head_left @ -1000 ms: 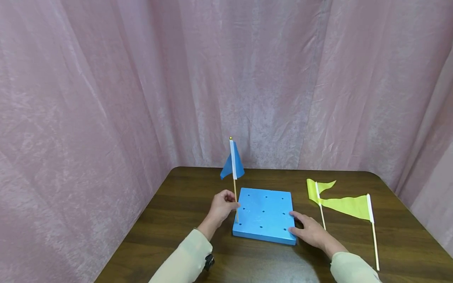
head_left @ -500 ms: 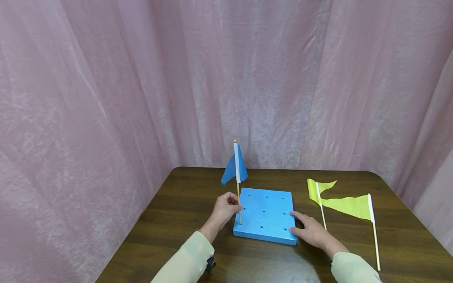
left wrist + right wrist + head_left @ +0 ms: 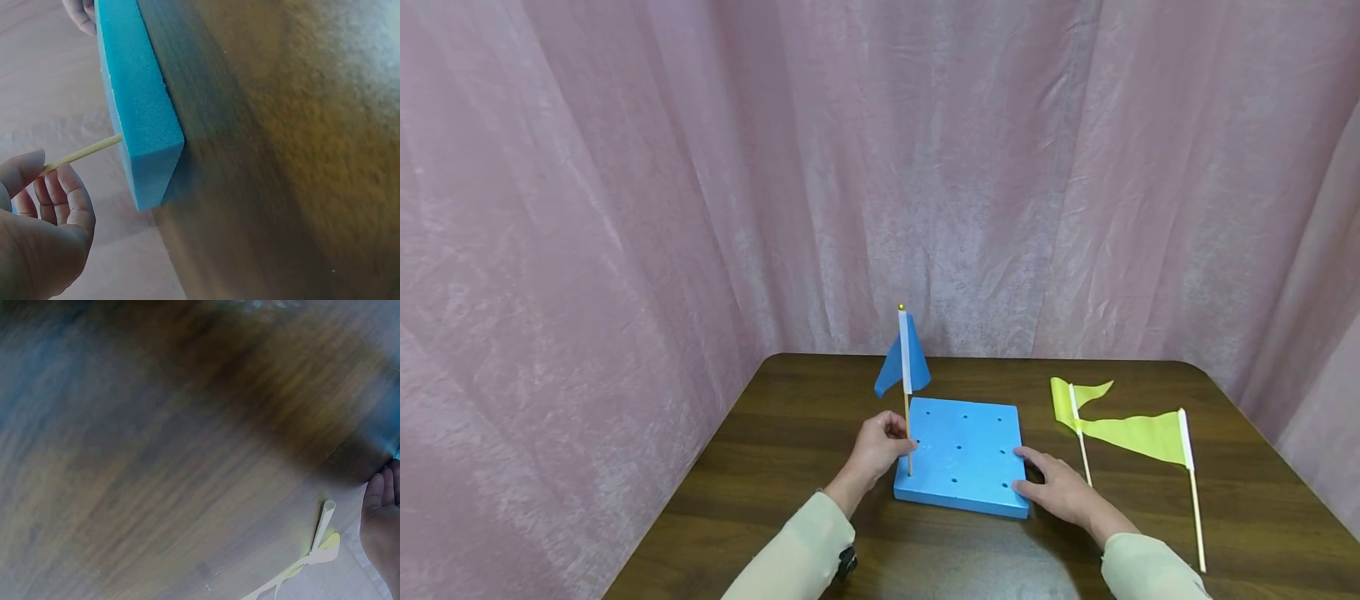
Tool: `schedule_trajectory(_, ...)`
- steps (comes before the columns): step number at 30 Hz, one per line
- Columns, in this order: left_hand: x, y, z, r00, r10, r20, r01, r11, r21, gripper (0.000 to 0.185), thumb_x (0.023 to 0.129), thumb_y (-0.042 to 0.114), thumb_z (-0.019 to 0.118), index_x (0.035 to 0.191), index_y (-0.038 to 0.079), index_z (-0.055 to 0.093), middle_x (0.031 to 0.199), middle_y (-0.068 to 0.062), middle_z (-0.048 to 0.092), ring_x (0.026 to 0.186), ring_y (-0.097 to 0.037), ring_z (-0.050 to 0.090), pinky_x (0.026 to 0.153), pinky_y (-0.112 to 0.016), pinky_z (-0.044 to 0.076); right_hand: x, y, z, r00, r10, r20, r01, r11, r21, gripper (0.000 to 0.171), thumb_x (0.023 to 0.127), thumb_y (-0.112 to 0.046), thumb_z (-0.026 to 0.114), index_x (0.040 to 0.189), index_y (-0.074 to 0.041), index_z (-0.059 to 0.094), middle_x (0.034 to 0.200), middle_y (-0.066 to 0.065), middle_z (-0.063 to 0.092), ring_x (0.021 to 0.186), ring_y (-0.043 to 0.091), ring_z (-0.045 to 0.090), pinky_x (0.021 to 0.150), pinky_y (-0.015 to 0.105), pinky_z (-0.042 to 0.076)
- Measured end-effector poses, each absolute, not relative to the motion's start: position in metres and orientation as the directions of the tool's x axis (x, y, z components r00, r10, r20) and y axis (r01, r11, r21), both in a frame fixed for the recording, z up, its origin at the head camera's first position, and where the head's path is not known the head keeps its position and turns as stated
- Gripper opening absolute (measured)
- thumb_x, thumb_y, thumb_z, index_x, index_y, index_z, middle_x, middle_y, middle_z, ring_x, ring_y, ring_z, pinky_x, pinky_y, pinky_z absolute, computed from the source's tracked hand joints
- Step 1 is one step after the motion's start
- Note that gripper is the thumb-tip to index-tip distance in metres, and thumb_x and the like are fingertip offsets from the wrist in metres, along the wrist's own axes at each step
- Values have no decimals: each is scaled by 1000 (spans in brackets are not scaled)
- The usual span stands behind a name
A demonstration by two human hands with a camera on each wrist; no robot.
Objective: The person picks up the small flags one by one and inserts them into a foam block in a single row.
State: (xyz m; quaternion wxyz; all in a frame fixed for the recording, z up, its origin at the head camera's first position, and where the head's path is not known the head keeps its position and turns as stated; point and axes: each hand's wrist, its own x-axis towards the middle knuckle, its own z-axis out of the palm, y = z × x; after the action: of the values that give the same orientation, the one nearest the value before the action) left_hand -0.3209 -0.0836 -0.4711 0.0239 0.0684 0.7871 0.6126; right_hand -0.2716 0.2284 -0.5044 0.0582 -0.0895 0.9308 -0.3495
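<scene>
My left hand (image 3: 874,447) pinches the thin wooden stick of a small blue flag (image 3: 916,362) between thumb and fingers. The stick (image 3: 87,151) stands nearly upright, its lower end in the front-left hole of a blue foam board (image 3: 977,467). This square board lies flat and has rows of small holes; its thick side shows in the left wrist view. At its right edge, my right hand (image 3: 1063,493) rests thumb and index fingertips on the board, spread apart. In the right wrist view, part of the right hand (image 3: 381,522) shows at the far right, near the board's side.
Two yellow-green pennant flags lie right of the right hand, one pennant (image 3: 1138,438) nearer the table's right edge, the other flag (image 3: 1063,404) farther back, their cloths meeting. Pink curtains (image 3: 925,167) hang behind and beside the brown wooden table (image 3: 760,483).
The left hand has moved the blue flag slightly right and down, bringing the stick's lower end from beside the front-left hole into it. The right hand and board stay put.
</scene>
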Motion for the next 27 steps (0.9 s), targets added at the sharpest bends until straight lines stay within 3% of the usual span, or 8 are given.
schedule_trajectory(11, -319, -83, -478, -990, 134, 38, 75, 282, 956, 26, 82, -4, 77, 102, -5, 61, 87, -8, 58, 79, -21, 55, 67, -28, 50, -272, 228, -504, -976, -209, -52, -122, 733, -669, 67, 93, -39, 67, 148, -8, 43, 148, 29, 40, 135, 52, 33, 101, 70, 30)
schedule_trajectory(27, -320, -83, -484, -992, 123, 6, 49, 342, 938, 23, 80, -4, 78, 94, 4, 61, 87, -8, 58, 80, -23, 55, 70, -31, 51, -272, 228, -504, -977, -203, -61, -112, 738, -665, 68, 93, -40, 66, 148, -9, 43, 148, 30, 39, 135, 53, 32, 101, 71, 29)
